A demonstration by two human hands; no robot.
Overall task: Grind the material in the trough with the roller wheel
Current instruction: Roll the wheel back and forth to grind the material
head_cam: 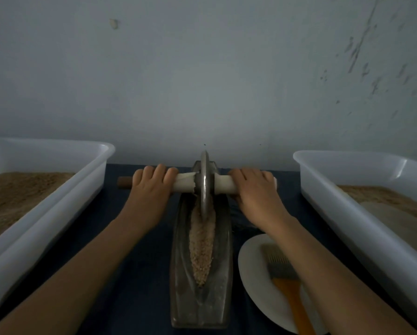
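Note:
A long dark metal trough (181, 274) lies lengthwise in front of me on the dark blue cloth. Coarse tan material (201, 247) fills its groove. The metal roller wheel (204, 182) stands upright at the trough's far end, on a rod wrapped in pale paper (225, 184). My left hand (150, 187) grips the rod left of the wheel, and the rod's brown wooden end (124, 183) sticks out past it. My right hand (256, 189) grips the rod right of the wheel. Both arms stretch forward.
A white plastic tub (98, 165) with brown powder stands at the left, and another white tub (323, 184) with tan powder at the right. A white plate (253, 269) at the near right carries a brush with an orange handle (291, 301). A pale wall rises just behind.

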